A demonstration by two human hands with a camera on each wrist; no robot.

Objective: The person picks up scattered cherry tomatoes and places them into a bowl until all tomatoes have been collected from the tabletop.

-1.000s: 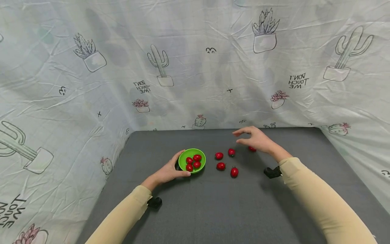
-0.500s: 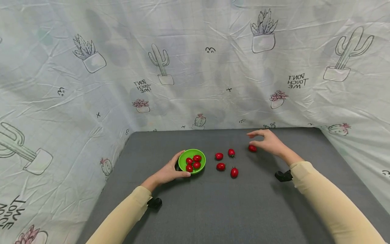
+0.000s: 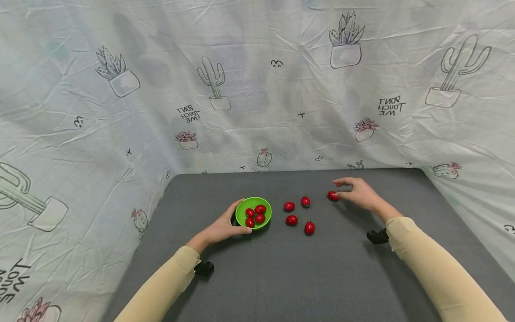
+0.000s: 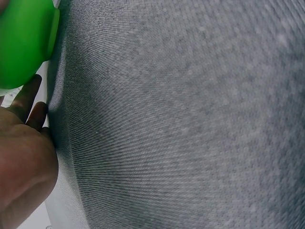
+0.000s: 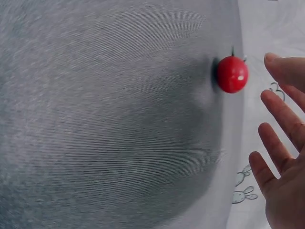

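My left hand [image 3: 223,225] holds a small green bowl [image 3: 240,219] from its left, thumb along the near rim and fingers round the far side. Its green wall [image 4: 24,43] also shows in the left wrist view, with fingertips beneath it. Several red cherry tomatoes [image 3: 260,209] lie in the bowl. Above the far right of the table, my right hand [image 3: 360,194] hovers with fingers spread and thumb apart, right at a lone cherry tomato [image 3: 332,196]. In the right wrist view this tomato [image 5: 232,75], green stem up, shows beside the fingers, with a gap between.
More cherry tomatoes [image 3: 291,220] lie loosely between the bowl and my right hand. The grey table [image 3: 273,277] ends at the back against a white cactus-print curtain [image 3: 249,125], which also hangs along the left side.
My right hand has moved right and then lowered towards the far-right tomato, which it partly covered before. My left hand and the bowl have stayed in place.
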